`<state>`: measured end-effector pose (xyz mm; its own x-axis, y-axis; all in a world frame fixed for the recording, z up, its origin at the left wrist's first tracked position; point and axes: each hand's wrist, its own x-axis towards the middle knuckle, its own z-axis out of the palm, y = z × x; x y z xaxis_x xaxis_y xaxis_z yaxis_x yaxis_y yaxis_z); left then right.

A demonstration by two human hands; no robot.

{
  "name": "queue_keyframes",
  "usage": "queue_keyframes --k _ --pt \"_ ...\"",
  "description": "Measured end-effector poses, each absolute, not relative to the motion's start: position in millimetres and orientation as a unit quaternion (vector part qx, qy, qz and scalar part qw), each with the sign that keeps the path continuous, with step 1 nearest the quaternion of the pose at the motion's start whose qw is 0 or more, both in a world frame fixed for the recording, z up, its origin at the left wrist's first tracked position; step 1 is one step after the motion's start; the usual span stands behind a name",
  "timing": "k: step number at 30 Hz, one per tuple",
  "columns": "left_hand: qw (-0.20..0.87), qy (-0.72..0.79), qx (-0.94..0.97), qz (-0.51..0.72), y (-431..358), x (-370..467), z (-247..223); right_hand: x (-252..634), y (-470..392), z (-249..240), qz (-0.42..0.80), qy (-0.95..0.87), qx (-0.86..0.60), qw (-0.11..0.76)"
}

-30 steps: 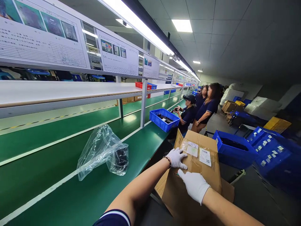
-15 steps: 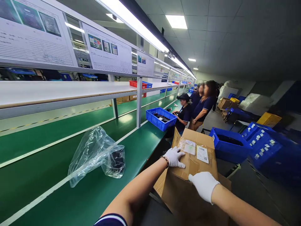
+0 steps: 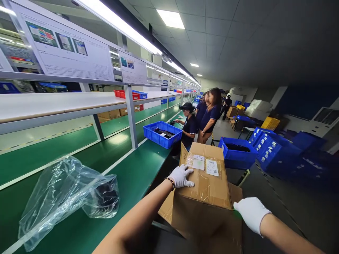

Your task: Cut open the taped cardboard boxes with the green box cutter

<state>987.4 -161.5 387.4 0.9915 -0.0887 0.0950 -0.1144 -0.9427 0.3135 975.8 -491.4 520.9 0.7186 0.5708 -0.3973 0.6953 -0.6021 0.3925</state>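
Now, box: we are steadying a stiff, probably heavy cardboard box [image 3: 209, 183], lower centre.
Left hand [image 3: 181, 175]: lying flat, fingers spread on top.
Right hand [image 3: 251, 213]: gripping the right corner edge.

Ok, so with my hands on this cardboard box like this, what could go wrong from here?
1. The cardboard box appears to stand beside the green bench, not on it. Only the left hand presses its taped top; the right hand sits at the near corner, so the box could tip or slide.
2. A side flap hangs open and could catch the bench edge.
3. The blue bin stands close behind, leaving little room to swing the box.
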Motion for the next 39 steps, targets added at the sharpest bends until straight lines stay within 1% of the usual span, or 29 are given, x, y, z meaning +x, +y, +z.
queue_keyframes --k 2,4,7,12,15,21,24,26,28,30,31,32,35,37,39 --pt "0.157 -0.05 0.986 0.037 -162.8 988.2 387.5 969.8 -487.7 530.3 -0.108 0.367 0.886 0.263" --pt "0.153 -0.051 0.986 0.036 -163.7 988.4 387.7 964.0 -476.0 532.7 -0.079 0.401 0.881 0.238" --pt "0.148 -0.052 0.987 0.036 -165.1 987.7 388.8 958.8 -448.6 521.5 -0.058 0.455 0.864 0.209" --pt "0.143 -0.042 0.988 0.028 -167.3 983.8 393.2 960.5 -418.8 502.2 -0.078 0.481 0.848 0.207" --pt "0.142 -0.041 0.989 0.029 -168.8 981.0 394.8 963.9 -422.1 505.3 -0.097 0.486 0.843 0.212" --pt "0.14 -0.039 0.989 0.03 -166.2 979.6 397.7 965.6 -440.1 517.1 -0.15 0.432 0.848 0.268" --pt "0.133 -0.033 0.99 0.031 -169.3 975.2 404.9 965.5 -446.9 525.8 -0.135 0.443 0.853 0.241" --pt "0.118 -0.032 0.991 0.061 -180.1 965.7 408.2 968.9 -451.2 525.9 -0.113 0.438 0.865 0.217" --pt "0.095 -0.043 0.987 0.123 -198.2 949.7 404.6 975.8 -456.7 513.6 -0.071 0.399 0.897 0.175" --pt "0.081 -0.073 0.978 0.176 -219.4 929.4 391.4 984.7 -464.2 487.2 -0.023 0.341 0.932 0.118" --pt "0.083 -0.091 0.975 0.183 -229.4 919.3 381.9 988.9 -468.6 470.2 -0.003 0.318 0.943 0.097" --pt "0.087 -0.101 0.974 0.184 -238.1 910.0 371.5 992.6 -473.2 452.3 0.015 0.305 0.947 0.095" --pt "0.086 -0.112 0.973 0.184 -255.3 891.7 343.6 999.7 -485.7 405.4 0.076 0.293 0.941 0.153" --pt "0.076 -0.121 0.97 0.195 -260.4 887.8 333.4 1002.5 -490.8 387.3 0.117 0.29 0.934 0.174" --pt "0.067 -0.123 0.969 0.205 -263.3 887.6 329.9 1005.6 -492.8 378.9 0.142 0.294 0.93 0.171"
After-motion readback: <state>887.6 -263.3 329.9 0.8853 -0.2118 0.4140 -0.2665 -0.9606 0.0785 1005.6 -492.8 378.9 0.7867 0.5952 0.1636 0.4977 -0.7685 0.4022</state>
